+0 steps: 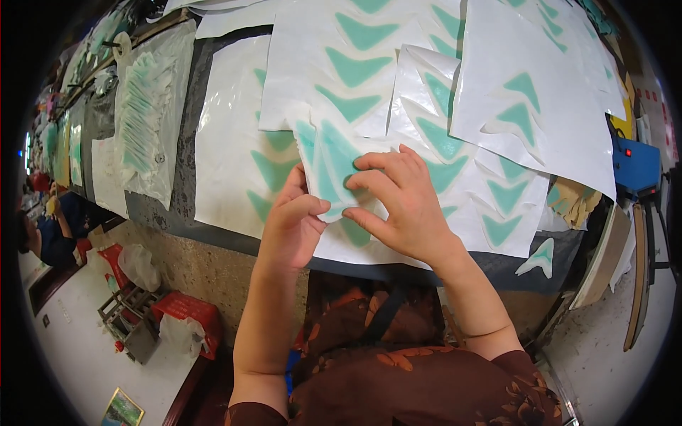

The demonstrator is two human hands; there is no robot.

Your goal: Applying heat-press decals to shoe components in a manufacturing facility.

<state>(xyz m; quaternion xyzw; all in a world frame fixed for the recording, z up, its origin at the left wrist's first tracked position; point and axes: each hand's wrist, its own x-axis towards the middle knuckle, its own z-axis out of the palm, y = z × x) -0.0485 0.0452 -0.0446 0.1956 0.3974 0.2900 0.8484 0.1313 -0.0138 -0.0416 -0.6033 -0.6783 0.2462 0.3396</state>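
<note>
My left hand [295, 224] is closed on a small stack of curved, V-shaped green-and-white patches [328, 167], its thumb over the lower end. The patches overlap with their edges slightly fanned, and pale rims surround the green middles. From the right, my right hand [405, 199] has curled fingertips and thumb on the stack's right edge. Beneath both hands lie large white sheets [227, 135] bearing rows of similar green V-shaped patches [355, 67]. On the right-hand top sheet, one patch [517, 122] has its pale rim partly lifted. Where the lower patches meet my left palm is hidden.
A clear bag of stacked green patches [145, 121] lies at the table's left. One loose patch [538, 257] rests near the front right edge, by a blue box [636, 167] with a red light. Red crates [188, 316] stand on the floor at left; another person [57, 227] is beyond.
</note>
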